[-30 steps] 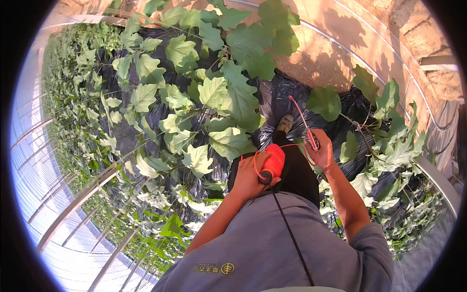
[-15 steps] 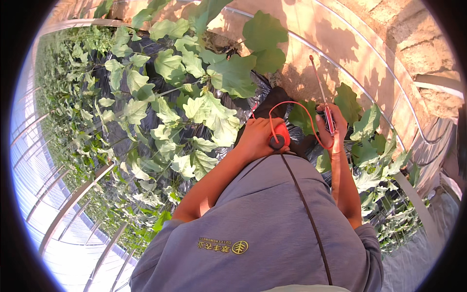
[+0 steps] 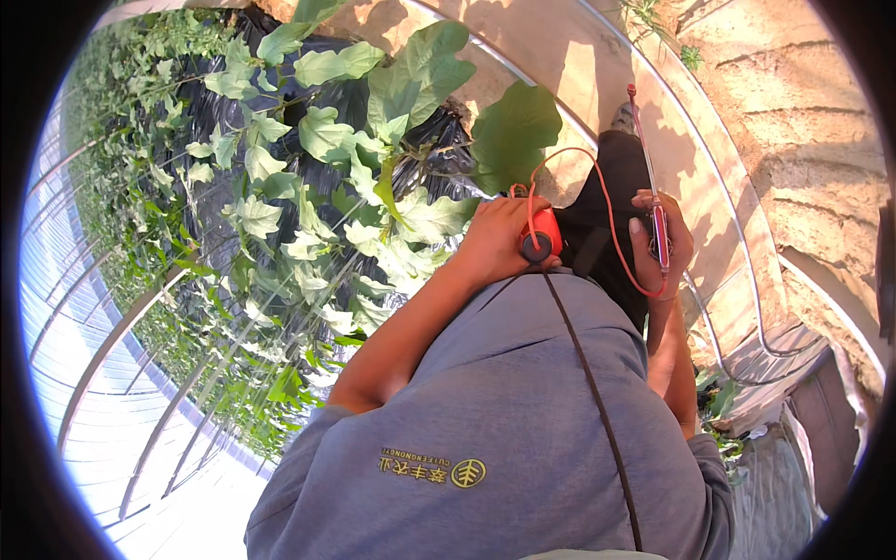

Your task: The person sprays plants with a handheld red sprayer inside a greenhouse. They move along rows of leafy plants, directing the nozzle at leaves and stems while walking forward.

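Observation:
My left hand [image 3: 499,241] grips a small red device [image 3: 541,235] with a round dark end, held against my grey shirt front. A thin red cord [image 3: 597,201] loops from it to a slim pink wand [image 3: 653,191] that my right hand [image 3: 661,245] holds upright, its tip pointing away from me. Both hands sit close together at chest height, beside large green vine leaves [image 3: 420,79].
Leafy vines [image 3: 308,187] climb over black ground film [image 3: 233,103] on my left. Curved metal hoops [image 3: 728,215] arch over bare soil [image 3: 793,112] on the right. White greenhouse sheeting with support bars [image 3: 121,327] runs along the lower left. A dark strap [image 3: 597,411] crosses my shirt.
The view has swung to the right, so the vines moved left and more bare soil shows. Both hands stay gripped on the device and wand, now further right in view.

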Available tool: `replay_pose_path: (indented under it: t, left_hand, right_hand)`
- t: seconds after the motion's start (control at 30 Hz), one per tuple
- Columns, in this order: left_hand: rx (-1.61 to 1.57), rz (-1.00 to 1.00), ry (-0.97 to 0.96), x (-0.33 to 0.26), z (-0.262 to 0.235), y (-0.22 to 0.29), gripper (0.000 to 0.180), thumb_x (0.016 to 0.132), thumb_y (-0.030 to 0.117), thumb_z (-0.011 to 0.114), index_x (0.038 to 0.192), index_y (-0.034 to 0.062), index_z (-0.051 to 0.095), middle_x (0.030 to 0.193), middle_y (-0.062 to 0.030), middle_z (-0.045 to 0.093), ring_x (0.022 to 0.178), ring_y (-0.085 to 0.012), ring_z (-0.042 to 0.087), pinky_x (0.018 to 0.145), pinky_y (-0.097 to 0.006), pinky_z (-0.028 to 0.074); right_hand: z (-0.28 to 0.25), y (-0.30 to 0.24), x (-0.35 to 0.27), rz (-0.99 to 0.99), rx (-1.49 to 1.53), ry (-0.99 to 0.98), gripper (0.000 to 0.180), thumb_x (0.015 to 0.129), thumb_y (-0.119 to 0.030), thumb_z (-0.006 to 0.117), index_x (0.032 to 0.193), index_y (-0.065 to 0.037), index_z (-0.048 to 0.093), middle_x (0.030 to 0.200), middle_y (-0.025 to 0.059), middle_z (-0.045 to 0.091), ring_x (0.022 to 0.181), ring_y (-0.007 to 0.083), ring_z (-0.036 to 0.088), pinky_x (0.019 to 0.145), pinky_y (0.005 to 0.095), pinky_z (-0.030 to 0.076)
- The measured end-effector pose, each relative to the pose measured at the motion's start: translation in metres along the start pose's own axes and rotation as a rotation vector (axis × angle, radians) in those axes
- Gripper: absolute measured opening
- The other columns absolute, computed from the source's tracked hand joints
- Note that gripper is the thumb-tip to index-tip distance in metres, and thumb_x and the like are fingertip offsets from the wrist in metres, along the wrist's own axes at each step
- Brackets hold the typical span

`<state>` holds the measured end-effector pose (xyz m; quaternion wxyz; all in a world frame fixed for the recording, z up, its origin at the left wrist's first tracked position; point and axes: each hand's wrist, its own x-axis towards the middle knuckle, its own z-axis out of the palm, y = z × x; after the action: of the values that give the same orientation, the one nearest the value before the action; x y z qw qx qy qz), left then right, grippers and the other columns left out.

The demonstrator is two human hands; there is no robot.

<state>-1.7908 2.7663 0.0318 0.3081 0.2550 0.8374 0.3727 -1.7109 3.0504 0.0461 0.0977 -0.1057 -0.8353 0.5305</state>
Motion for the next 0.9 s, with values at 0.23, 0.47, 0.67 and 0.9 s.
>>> replay_pose_path:
  t: [0.23,0.47,0.67,0.9]
  left_hand:
    - [0.018,-0.108,0.211,0.140,-0.049,0.029,0.087,0.079,0.047,0.098,0.149,0.0073,0.065,0.134,-0.0205,0.076,0.125,-0.0443,0.070,0.110,-0.053,0.052]
    - [-0.186,-0.252,0.355,0.230,-0.123,0.124,0.091,0.078,0.048,0.099,0.154,0.0132,0.063,0.140,-0.0170,0.074,0.128,-0.0428,0.069,0.110,-0.052,0.054]
    - [-0.268,-0.287,0.616,0.286,-0.168,0.142,0.087,0.079,0.044,0.099,0.153,0.0161,0.062,0.133,-0.0157,0.076,0.121,-0.0427,0.070,0.106,-0.053,0.055]
    - [-0.361,-0.360,0.789,0.358,-0.269,0.099,0.077,0.080,0.044,0.098,0.143,0.0163,0.064,0.122,-0.0131,0.078,0.117,-0.0411,0.072,0.105,-0.052,0.055]
  right_hand:
    - [-0.038,0.057,0.205,-0.154,0.084,-0.175,0.034,0.093,0.003,0.075,0.127,0.003,0.069,0.118,0.0180,0.077,0.114,0.0318,0.076,0.106,0.0414,0.058]
    - [-0.110,0.022,0.422,-0.237,0.039,-0.397,0.037,0.092,0.005,0.076,0.128,0.000,0.069,0.113,0.0147,0.076,0.107,0.0265,0.076,0.098,0.0372,0.058]
    - [-0.108,-0.010,0.576,-0.306,-0.054,-0.476,0.034,0.099,0.001,0.075,0.132,-0.001,0.070,0.117,0.0074,0.078,0.103,0.0152,0.073,0.084,0.0278,0.056]
    - [0.001,-0.050,0.705,-0.081,0.242,-0.613,0.031,0.100,0.002,0.071,0.130,-0.001,0.071,0.119,0.0066,0.077,0.096,0.0094,0.066,0.086,0.0257,0.052]
